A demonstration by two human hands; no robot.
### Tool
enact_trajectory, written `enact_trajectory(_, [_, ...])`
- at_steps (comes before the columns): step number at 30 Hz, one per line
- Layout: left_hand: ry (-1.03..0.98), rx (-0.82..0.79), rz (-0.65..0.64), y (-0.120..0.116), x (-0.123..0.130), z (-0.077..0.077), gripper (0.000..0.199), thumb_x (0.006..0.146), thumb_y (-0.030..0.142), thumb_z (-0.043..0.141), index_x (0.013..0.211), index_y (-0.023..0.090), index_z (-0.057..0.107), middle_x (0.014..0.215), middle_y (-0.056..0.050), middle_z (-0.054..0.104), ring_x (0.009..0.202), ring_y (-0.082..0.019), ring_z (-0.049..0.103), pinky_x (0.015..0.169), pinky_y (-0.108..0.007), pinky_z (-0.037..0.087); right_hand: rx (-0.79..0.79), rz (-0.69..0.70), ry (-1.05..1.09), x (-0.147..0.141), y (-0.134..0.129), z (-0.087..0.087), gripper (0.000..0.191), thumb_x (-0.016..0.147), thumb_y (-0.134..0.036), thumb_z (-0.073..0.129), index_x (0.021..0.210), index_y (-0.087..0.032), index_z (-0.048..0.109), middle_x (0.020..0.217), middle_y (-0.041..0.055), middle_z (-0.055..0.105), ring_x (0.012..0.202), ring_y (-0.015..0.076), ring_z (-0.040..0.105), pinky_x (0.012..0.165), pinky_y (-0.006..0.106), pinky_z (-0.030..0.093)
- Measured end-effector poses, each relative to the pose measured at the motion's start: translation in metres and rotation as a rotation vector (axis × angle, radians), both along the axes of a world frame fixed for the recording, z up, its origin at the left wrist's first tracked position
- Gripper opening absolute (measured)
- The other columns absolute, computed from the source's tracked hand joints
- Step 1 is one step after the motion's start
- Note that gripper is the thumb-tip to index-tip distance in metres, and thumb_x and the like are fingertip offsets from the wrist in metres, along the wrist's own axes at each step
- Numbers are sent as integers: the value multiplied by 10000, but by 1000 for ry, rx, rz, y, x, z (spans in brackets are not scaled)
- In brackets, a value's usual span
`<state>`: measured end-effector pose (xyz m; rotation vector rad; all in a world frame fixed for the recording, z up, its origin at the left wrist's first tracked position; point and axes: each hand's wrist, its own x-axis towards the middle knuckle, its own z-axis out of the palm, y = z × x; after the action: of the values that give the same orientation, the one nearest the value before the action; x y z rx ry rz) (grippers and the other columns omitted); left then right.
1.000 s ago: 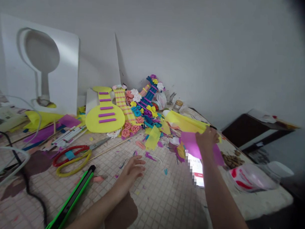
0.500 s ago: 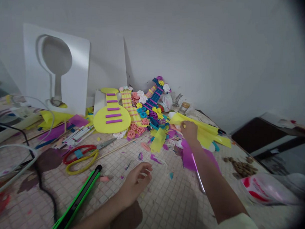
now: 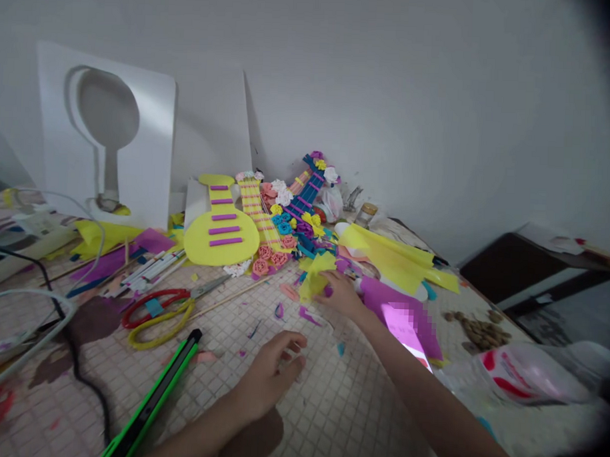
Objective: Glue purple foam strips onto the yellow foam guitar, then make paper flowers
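Note:
My right hand (image 3: 340, 295) is at a small piece of yellow crepe paper (image 3: 313, 277), its fingers closed on the right edge, and the piece looks bent up there. My left hand (image 3: 275, 371) hovers above the tiled-pattern table (image 3: 349, 403), fingers loosely curled and apart from the thumb, holding nothing. Left of it lies a green utility knife (image 3: 154, 396). Beyond are scissors (image 3: 164, 313) with red and yellow handles. A yellow guitar-shaped cutout (image 3: 222, 235) with purple strips stands farther back, beside flower-decorated guitar shapes (image 3: 306, 198).
A larger yellow paper sheet (image 3: 398, 258) and a purple sheet (image 3: 380, 298) lie right, with a lit phone (image 3: 404, 328) under my right forearm. A plastic bottle (image 3: 530, 373) lies near brown pellets (image 3: 481, 330). Cables (image 3: 80, 367) run along the left. A white board (image 3: 158, 143) leans on the wall.
My right hand has moved left and nearer, from the larger yellow sheet to the small yellow piece. The phone's screen now shows lit. My left hand has barely moved.

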<state>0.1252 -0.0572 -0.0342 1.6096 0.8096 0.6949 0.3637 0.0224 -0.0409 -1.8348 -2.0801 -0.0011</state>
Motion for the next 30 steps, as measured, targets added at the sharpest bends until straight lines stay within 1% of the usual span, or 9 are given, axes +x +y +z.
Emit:
enact_trajectory(3, [20,6,-7,-1,0,1,200,806,259,503,979,194,580,1013,-77,593,908,-204,546,797,-310,414,-41,-2,2,-4,3,-4,484,667,-352,658,1110,-176,577,1070,103,634,986,244,559,871,380,365])
enact_trajectory(8, [-5,41,-28,0,-1,1,197,813,258,494,980,200,580,1017,-69,592,904,-199,543,804,-306,408,-59,-24,-8,-6,4,-3,179,778,-205,524,894,-192,659,932,64,680,923,209,582,879,363,320])
enact_trajectory(10, [10,39,-34,0,-1,1,197,814,265,493,977,199,581,1018,-72,592,897,-202,542,799,-310,408,-59,-35,-10,-6,2,-2,183,798,-194,490,856,-194,663,896,59,688,888,203,590,878,363,312])
enact_trajectory(12, [17,43,-42,0,-2,2,199,817,272,487,977,200,581,1016,-74,591,891,-203,539,786,-309,412,-57,-36,-6,-8,-1,0,196,791,-274,524,921,-199,650,942,63,681,896,208,587,875,358,315])
enact_trajectory(16, [1,98,-64,0,-2,1,197,822,265,479,981,208,579,1020,-67,586,914,-199,532,790,-299,410,-43,-24,-2,-15,-11,1,420,708,-435,613,1056,-202,598,1076,96,631,1012,255,538,916,398,277])
enact_trajectory(21, [-11,134,-67,-1,-1,-2,192,817,251,483,974,205,584,997,-63,595,903,-194,537,800,-296,403,-19,-12,56,-25,-18,-1,168,783,-302,533,866,-204,642,936,90,663,942,247,555,952,441,215])
enact_trajectory(23, [-6,132,-58,-2,-1,-3,196,819,257,481,976,201,585,996,-64,594,888,-191,538,793,-295,406,-7,-1,114,-24,-17,-1,112,764,-220,529,756,-203,639,840,75,672,884,234,569,947,425,234])
enact_trajectory(26, [-4,123,-51,-2,-1,-4,197,818,265,485,972,196,585,999,-68,591,887,-190,538,787,-296,407,28,-30,240,-14,-12,5,103,709,-152,535,670,-194,621,748,71,666,814,230,575,875,386,327])
enact_trajectory(30, [-76,22,-5,-1,2,-6,205,804,323,519,927,181,601,981,-80,596,898,-200,542,781,-301,407,98,-109,478,2,-13,24,132,738,-262,523,757,-189,632,740,47,659,730,217,578,703,345,428])
